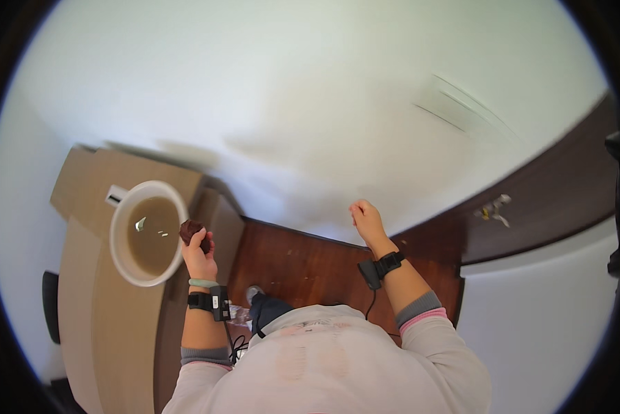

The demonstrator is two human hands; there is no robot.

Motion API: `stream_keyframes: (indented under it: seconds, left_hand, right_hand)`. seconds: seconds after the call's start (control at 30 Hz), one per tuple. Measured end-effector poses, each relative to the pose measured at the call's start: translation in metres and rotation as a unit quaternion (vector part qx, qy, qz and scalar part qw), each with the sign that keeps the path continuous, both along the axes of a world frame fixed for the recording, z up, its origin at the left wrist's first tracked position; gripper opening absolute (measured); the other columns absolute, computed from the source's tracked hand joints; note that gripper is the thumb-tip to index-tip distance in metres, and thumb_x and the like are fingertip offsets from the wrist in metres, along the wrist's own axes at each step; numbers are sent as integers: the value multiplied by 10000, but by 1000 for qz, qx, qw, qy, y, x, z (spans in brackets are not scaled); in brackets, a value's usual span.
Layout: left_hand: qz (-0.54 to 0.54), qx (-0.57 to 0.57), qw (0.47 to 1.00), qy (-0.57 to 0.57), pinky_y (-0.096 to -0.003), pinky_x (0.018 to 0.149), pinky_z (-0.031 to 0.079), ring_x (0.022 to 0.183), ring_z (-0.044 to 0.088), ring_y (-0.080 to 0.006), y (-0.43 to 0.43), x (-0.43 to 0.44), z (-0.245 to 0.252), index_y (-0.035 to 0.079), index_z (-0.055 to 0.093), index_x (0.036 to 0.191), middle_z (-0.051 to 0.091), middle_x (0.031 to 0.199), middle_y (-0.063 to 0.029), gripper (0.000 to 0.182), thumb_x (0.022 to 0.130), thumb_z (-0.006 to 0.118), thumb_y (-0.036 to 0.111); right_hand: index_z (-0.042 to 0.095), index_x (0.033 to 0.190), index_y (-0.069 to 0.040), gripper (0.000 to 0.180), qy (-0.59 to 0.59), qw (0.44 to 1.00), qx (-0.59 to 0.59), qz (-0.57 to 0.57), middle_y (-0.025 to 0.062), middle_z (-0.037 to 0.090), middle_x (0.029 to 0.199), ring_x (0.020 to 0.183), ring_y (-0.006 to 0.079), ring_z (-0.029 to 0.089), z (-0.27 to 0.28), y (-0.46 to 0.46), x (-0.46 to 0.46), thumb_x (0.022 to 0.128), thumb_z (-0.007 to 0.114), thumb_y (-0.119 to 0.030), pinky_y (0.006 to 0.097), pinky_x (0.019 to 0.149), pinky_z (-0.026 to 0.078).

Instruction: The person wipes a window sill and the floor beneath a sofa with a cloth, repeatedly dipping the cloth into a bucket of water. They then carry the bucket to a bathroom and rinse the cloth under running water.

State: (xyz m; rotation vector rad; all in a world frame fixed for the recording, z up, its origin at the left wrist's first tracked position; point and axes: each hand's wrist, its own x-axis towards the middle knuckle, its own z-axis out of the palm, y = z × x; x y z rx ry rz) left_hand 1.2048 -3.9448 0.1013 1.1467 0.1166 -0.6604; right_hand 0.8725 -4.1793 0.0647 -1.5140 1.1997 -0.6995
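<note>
My left hand (201,259) is closed around a dark red-brown crumpled cloth (190,231), part of which sticks out past the fingers. It is beside the right rim of a white bucket (180,264) with a handle, holding murky brownish water. The bucket rests on a light wood-coloured cabinet or desk. My right hand (368,222) is raised in front of the white wall with its fingers curled in; nothing shows in it. Both wrists wear black straps with small black devices and cables.
A white wall (299,103) stands ahead, with a pale fitting on it at the upper right. A dark wooden door (548,196) with a metal handle (496,209) is at the right. Reddish-brown wood floor (299,264) lies below. A black chair part (51,305) shows at the left.
</note>
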Motion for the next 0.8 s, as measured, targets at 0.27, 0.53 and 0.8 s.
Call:
stream_keyframes:
  seconds: [0.27, 0.53, 0.8]
  left_hand:
    - [-214, 1, 973, 86, -271, 633, 485, 802, 608, -154, -85, -176, -3, 121, 566, 1095, 604, 966, -14, 302, 815, 665, 62]
    - [-387, 83, 913, 97, -291, 666, 481, 814, 601, -161, -198, -264, -14, 94, 574, 1061, 616, 946, -22, 263, 812, 658, 81]
    - [-436, 91, 887, 125, -279, 659, 474, 809, 600, -163, -265, -356, -31, 72, 579, 1053, 614, 933, -27, 243, 819, 645, 79]
  right_hand:
    - [562, 900, -22, 144, 91, 873, -332, -346, 116, 559, 852, 749, 229, 557, 52, -18, -245, 808, 665, -64, 340, 708, 477]
    - [636, 772, -22, 343, 448, 803, -337, -204, 170, 636, 769, 785, 379, 576, 72, -129, -394, 932, 535, -307, 469, 762, 455]
    - [645, 727, -27, 471, 355, 904, -186, -153, 180, 617, 667, 646, 374, 589, 32, -167, -469, 902, 563, -456, 457, 629, 465]
